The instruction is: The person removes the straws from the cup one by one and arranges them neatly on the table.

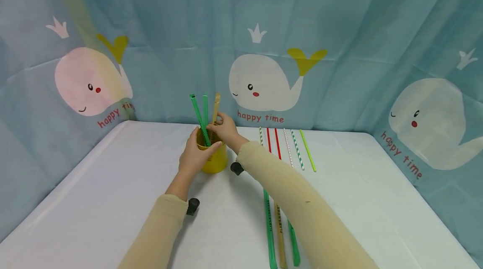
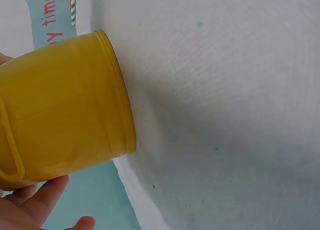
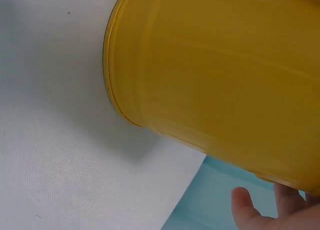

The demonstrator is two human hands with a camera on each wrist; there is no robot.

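A yellow mug [image 1: 215, 163] stands upright on the white table, its handle [image 2: 12, 145] showing in the left wrist view. Two green straws [image 1: 199, 116] and a tan straw [image 1: 216, 107] lean inside it, their tops above the rim. My left hand [image 1: 193, 155] grips the mug from the left, thumb near the front of the rim. At the far right of the rim, my right hand [image 1: 225, 131] pinches the tan straw between thumb and fingers. Both wrist views show fingers close against the mug wall; the straws are hidden there.
Right of the mug lie several thin straws in a row: red straws [image 1: 277, 141], striped straws [image 1: 297, 148] and a lime straw [image 1: 307, 150]. Closer, partly under my right sleeve, lie wide green straws [image 1: 269, 227] and a tan one [image 1: 280, 231]. A whale-print curtain [image 1: 181, 50] hangs behind.
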